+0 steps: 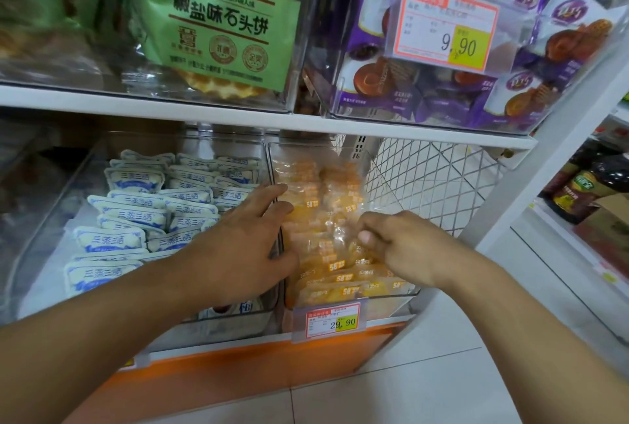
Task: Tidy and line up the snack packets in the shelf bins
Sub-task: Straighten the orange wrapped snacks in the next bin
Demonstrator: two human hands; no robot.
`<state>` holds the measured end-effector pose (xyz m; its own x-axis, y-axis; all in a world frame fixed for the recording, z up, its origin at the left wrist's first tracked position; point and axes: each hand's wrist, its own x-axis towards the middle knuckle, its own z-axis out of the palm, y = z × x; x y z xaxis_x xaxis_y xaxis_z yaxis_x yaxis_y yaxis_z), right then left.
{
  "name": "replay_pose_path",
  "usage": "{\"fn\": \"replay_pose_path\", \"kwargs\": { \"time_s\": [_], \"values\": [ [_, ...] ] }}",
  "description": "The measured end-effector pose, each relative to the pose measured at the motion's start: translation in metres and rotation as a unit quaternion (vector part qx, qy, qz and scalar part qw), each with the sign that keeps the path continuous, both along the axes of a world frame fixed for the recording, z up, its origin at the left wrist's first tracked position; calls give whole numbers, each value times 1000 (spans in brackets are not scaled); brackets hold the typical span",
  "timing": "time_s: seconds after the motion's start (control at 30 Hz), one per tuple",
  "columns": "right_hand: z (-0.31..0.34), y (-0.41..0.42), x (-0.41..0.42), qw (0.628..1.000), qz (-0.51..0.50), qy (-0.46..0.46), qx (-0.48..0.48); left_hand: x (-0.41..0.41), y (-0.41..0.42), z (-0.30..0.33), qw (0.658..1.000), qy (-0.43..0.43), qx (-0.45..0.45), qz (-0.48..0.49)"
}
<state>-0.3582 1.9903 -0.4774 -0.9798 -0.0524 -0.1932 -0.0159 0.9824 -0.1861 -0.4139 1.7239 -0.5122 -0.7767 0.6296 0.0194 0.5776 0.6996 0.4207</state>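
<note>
Two clear bins stand side by side on the lower shelf. The left bin (44,219) holds rows of white-and-blue snack packets (136,206). The right bin (388,291) is filled with orange packets (326,206) in clear wrap. My left hand (245,240) lies with straight fingers over the wall between the bins, fingertips reaching the orange packets. My right hand (394,243) is in the right bin, its curled fingers and thumb pinching the orange packets near the middle.
A price tag (332,321) hangs on the right bin's front. A white wire mesh panel (435,182) closes the shelf's right side. Upper bins hold green waffle-biscuit bags (221,25) and purple cookie packs (442,83). Bottles (585,189) stand on a neighbouring shelf.
</note>
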Motion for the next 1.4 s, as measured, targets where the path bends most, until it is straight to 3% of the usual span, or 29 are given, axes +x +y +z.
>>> {"fn": "replay_pose_path", "kwargs": {
  "time_s": [0.27,0.53,0.73,0.9,1.4],
  "values": [
    [5,0,3,997,-21,-72,15,2,0,2,1000,18,-22,1],
    [7,3,11,996,7,71,45,9,10,12,996,77,-4,-40],
    [16,9,19,1000,9,-21,17,-8,61,26,998,15,14,-51],
    [10,22,34,1000,2,6,-25,-38,102,23,997,-29,-60,-28],
    [-3,35,49,996,29,90,-3,-37,122,31,989,-128,-34,-62]
  ]
}}
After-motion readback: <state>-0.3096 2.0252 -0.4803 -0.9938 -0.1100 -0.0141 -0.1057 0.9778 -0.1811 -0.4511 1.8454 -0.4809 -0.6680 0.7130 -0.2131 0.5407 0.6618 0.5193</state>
